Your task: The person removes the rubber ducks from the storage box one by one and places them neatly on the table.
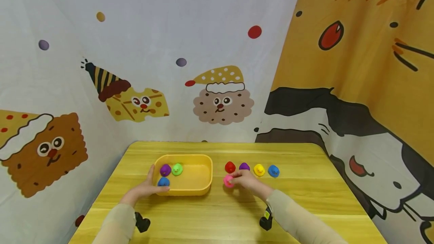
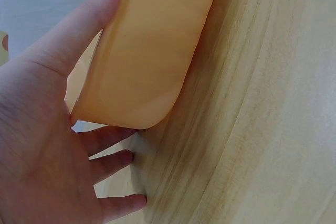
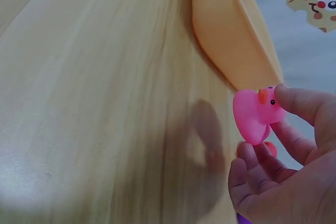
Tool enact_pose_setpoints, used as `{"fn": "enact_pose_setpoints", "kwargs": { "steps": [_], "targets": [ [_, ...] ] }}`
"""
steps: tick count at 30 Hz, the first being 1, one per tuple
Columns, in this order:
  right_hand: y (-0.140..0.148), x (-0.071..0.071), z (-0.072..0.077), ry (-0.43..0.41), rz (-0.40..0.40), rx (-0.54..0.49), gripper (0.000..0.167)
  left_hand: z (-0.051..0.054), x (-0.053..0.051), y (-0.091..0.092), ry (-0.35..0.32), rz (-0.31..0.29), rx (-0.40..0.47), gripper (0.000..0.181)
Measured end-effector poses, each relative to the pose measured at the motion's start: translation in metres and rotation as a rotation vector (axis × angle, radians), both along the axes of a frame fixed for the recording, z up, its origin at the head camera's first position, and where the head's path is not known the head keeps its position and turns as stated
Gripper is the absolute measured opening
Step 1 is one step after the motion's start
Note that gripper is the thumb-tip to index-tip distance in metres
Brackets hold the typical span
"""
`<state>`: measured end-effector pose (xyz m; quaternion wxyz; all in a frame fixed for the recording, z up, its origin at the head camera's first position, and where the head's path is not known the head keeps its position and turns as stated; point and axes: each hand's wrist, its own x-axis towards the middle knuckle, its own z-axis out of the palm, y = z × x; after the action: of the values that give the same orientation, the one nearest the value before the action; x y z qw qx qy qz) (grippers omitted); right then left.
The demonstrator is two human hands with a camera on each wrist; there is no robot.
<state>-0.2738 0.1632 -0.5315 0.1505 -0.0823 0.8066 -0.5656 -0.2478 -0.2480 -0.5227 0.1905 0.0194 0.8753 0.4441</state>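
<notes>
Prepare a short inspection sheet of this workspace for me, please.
Surface: wood-grain table.
Job's things: yellow tray holding purple duck, green duck and blue duck; on the table to its right, red duck, second purple duck, yellow duck and second blue duck.
Clutter: nothing seen.
Hands: left hand touches the tray's near left corner; right hand pinches pink duck.
Cables: nothing seen.
Surroundings: cartoon-printed cloth behind and beside the table; black gadget at each sleeve.
</notes>
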Motion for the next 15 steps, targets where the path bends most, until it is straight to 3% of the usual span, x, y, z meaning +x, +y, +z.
{"fn": "enact_pose_setpoints", "kwargs": {
  "steps": [5, 15],
  "targets": [
    [0.003, 0.000, -0.008, 0.019, 0.035, -0.040, 0.030, -0.001, -0.001, 0.000, 0.000, 0.009, -0.017, 0.127],
    [0.004, -0.005, -0.018, 0.050, 0.012, 0.018, 0.029, -0.003, 0.000, 0.000, -0.005, 0.012, -0.017, 0.126]
  ]
}}
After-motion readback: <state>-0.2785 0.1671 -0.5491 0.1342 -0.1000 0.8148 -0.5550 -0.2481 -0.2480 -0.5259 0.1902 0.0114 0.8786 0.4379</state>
